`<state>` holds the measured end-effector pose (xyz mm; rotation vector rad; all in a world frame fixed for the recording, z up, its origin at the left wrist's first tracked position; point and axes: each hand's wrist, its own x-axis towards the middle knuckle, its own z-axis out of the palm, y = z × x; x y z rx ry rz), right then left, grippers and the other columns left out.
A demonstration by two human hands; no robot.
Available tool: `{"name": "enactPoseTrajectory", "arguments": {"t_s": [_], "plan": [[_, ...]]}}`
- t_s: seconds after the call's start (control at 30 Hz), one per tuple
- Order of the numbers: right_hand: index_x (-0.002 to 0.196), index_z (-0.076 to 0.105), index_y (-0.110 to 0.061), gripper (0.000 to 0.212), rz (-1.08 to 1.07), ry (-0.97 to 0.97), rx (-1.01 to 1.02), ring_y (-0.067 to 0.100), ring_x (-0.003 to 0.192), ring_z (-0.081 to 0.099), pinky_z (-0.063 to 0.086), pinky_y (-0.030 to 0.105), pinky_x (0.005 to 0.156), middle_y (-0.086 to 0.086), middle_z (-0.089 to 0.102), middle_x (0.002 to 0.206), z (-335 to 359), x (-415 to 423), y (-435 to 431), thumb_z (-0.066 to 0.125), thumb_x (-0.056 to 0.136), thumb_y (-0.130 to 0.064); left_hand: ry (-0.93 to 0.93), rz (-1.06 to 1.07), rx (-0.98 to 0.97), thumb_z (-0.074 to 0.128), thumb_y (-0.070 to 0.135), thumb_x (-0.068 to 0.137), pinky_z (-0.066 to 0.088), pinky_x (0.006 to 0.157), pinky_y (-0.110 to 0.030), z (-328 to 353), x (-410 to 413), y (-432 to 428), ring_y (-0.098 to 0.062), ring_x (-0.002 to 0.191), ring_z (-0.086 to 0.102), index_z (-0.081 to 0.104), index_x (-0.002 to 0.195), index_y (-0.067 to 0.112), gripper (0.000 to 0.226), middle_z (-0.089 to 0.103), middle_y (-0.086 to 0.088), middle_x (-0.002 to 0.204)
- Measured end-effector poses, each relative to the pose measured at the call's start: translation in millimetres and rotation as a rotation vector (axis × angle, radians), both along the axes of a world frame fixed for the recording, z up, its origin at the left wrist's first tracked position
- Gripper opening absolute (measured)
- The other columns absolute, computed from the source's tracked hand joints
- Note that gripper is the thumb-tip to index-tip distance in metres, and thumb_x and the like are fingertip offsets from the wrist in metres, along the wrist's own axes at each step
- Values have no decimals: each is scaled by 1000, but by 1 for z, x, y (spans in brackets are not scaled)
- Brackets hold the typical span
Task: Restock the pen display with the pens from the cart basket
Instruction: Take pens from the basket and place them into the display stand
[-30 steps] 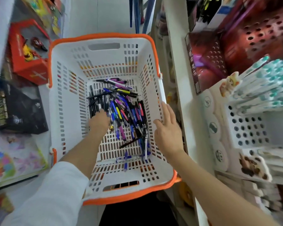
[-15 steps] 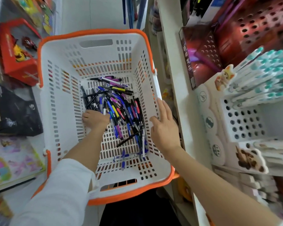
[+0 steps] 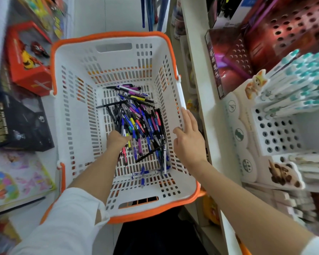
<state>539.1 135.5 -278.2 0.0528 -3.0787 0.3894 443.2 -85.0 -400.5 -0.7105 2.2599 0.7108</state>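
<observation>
The pens [image 3: 140,126] were seen heaped in a loose, many-coloured pile on the floor of the white basket [image 3: 77,115], towards its right side, with a few strays laid nearer the near wall. The left hand [image 3: 117,139] was plunged straight down onto the pile's left edge, its back turned up to the camera and its fingers tucked under among the barrels. Whether anything was gripped there could not be told. The forearm was stretched down from a white sleeve [image 3: 66,223] pushed up near the elbow. The right hand [image 3: 189,140] was held flat at the basket's right wall, fingers straight and slightly fanned, thumb out to the left, nothing held in it. Further right, the pen display [image 3: 276,133] was found on the shelf, with teal-capped white pens [image 3: 302,80] racked above its perforated front. A red box [image 3: 26,57] was noted left of the basket.
</observation>
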Motion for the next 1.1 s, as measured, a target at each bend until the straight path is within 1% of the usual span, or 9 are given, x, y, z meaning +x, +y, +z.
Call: {"name": "enactPoseTrajectory", "arguments": {"t_s": [0.13,0.3,0.4,0.5,0.6,0.67,0.83,1.0,1.1], "plan": [[77,67,-2,5,-4,13,10,36,147,22,61,43,75,21,32,157,-4,-1,1,69,77,3,-56,27,95,61,15,94,44,62,-34,22,4,-4,-21,64,49,50,128,3,38,51,-11,79],[76,67,-1,6,-3,41,30,37,148,23,61,43,75,21,32,157,-9,-1,1,66,77,5,-26,149,227,46,17,103,38,60,-26,54,14,-5,-17,67,42,35,142,-11,49,48,-10,80],[85,70,-1,9,-26,13,34,36,148,22,56,49,90,20,32,157,-8,-2,0,66,79,3,95,265,408,42,23,104,37,107,-42,84,25,4,-29,118,48,10,155,-1,65,48,-18,137],[114,67,-8,37,-19,115,-6,36,143,32,41,55,109,19,40,152,4,-5,-3,64,80,5,248,344,593,48,34,95,29,114,-46,122,33,18,-35,137,40,7,156,6,78,38,-20,151],[128,57,-12,40,-167,302,-481,23,134,42,37,39,113,10,48,143,37,7,-20,57,90,0,454,527,761,50,29,94,37,95,-39,166,41,32,-28,86,61,46,126,1,42,63,-19,97],[127,54,-19,28,-462,139,-1032,14,129,46,40,35,109,-1,52,133,64,20,-47,50,100,-17,590,608,836,47,16,99,41,85,-39,187,45,42,-19,59,44,47,85,13,14,51,3,57],[123,64,-12,62,-1011,-557,-2017,27,114,54,49,44,91,11,55,122,77,15,-87,29,102,-59,737,555,822,51,17,99,44,69,-26,223,69,61,-18,60,48,49,77,10,22,53,3,56],[111,72,-14,62,-1077,-486,-2087,31,127,48,39,50,110,15,55,132,77,2,-99,30,100,-59,687,428,857,63,13,80,56,77,-34,224,80,57,-19,72,63,66,94,18,15,64,-8,75],[89,72,-17,57,-1065,-442,-2051,26,126,54,42,48,108,11,60,133,84,-4,-109,36,98,-61,631,399,883,64,9,86,54,67,-22,230,88,62,-9,68,66,69,93,9,8,68,-3,72]]}}
